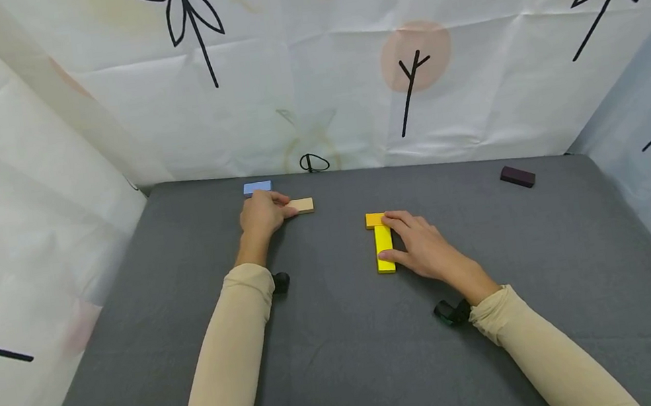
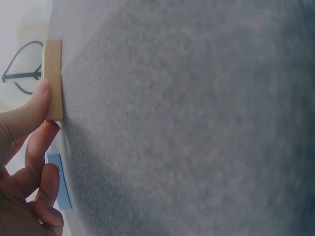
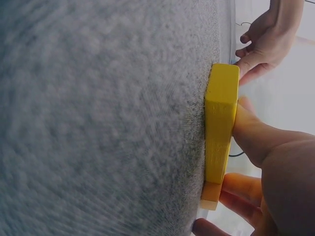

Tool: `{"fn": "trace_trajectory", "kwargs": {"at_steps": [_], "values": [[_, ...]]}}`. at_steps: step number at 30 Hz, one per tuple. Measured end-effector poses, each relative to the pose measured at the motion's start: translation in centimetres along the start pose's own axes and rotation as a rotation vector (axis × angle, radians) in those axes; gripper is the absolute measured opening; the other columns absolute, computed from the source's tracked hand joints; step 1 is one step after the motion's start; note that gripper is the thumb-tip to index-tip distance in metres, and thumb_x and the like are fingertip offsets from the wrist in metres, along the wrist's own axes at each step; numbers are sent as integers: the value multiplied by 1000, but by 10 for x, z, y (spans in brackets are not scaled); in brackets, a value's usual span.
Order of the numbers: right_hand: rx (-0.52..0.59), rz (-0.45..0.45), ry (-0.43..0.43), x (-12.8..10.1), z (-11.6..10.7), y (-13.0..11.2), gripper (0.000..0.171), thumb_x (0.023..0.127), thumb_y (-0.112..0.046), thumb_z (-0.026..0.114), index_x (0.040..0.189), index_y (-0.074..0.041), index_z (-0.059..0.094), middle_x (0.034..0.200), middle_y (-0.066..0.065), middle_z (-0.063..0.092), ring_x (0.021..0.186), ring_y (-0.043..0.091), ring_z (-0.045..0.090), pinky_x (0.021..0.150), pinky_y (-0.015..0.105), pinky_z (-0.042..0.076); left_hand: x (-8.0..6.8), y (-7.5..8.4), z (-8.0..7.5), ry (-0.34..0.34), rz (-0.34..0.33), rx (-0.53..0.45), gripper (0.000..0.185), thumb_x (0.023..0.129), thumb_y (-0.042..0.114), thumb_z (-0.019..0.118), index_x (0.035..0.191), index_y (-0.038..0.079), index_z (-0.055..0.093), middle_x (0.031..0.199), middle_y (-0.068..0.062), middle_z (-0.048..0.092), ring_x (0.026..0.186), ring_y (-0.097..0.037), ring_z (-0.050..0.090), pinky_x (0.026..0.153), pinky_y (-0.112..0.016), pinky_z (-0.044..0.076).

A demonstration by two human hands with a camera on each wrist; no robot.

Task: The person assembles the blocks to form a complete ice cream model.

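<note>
Desk: 1 tan block, our left hand pinching; 1 yellow block, 1 orange block, right hand spread across, likely steadying.

Creased pale walls with black plant drawings and pinkish discs behind and beside a grey tabletop

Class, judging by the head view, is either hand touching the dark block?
No, the dark block lies by itself, apart from both the left hand and the right hand.
</note>
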State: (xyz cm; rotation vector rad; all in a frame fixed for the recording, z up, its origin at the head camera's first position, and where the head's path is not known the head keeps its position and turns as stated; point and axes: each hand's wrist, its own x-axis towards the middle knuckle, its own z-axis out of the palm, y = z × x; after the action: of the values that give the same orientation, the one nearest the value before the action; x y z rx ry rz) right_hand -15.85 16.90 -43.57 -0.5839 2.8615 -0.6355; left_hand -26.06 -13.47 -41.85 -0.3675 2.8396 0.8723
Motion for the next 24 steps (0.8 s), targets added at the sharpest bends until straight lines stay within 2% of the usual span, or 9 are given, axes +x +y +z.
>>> {"fn": "trace_trajectory", "kwargs": {"at_steps": [8,24], "values": [[14,10,-8,0,-1,-1,75,98,-38,68,158,-4,36,165,15,31,146,47,35,115,69,32,-1,13,9,-12,15,-2,31,85,38,83,112,25,79,113,0,79,110,-28,66,97,-47,52],[7,22,-11,1,-2,-1,74,98,-39,68,157,-5,38,164,15,32,145,46,37,113,68,34,-5,37,27,-34,74,-11,29,84,38,84,110,25,79,116,0,76,113,-30,64,104,-49,48]]}}
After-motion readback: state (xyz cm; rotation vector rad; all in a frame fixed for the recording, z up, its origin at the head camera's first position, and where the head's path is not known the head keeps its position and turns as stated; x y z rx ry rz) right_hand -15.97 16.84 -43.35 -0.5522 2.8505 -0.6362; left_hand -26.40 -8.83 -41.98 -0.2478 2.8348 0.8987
